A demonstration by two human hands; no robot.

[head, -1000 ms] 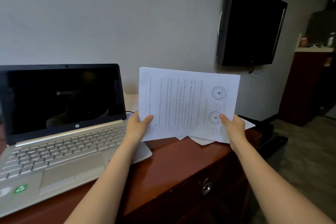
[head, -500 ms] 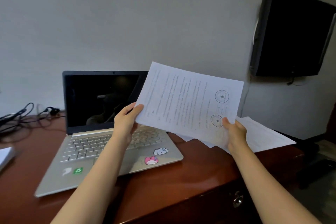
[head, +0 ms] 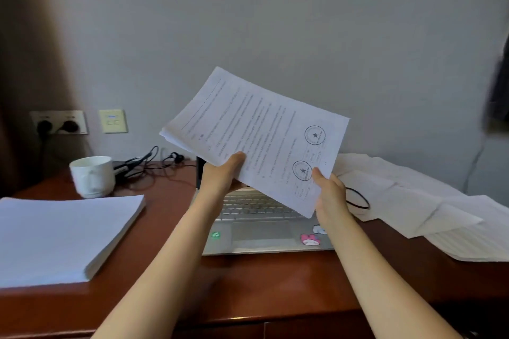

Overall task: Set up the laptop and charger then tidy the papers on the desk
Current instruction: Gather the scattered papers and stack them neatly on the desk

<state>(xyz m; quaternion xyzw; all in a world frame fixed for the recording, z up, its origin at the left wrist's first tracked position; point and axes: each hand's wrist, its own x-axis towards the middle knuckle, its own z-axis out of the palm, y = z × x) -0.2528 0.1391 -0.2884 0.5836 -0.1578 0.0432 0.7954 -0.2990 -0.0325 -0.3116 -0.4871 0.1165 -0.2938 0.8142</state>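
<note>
Two hands hold a printed sheaf of papers (head: 256,132) tilted in the air. The left hand (head: 220,175) grips its lower edge, thumb on top, and the right hand (head: 330,194) pinches the corner near two round stamps. Directly beneath both lies the open laptop (head: 261,231), its screen mostly hidden behind the sheaf. Just right of the right hand, loose sheets (head: 407,195) sprawl over the surface (head: 275,283), a black loop (head: 359,199) on them. Well left of the left hand sits a neat paper stack (head: 60,234). Beyond it stands a white cup (head: 92,177), its inside out of sight, beside tangled cables (head: 148,166).
</note>
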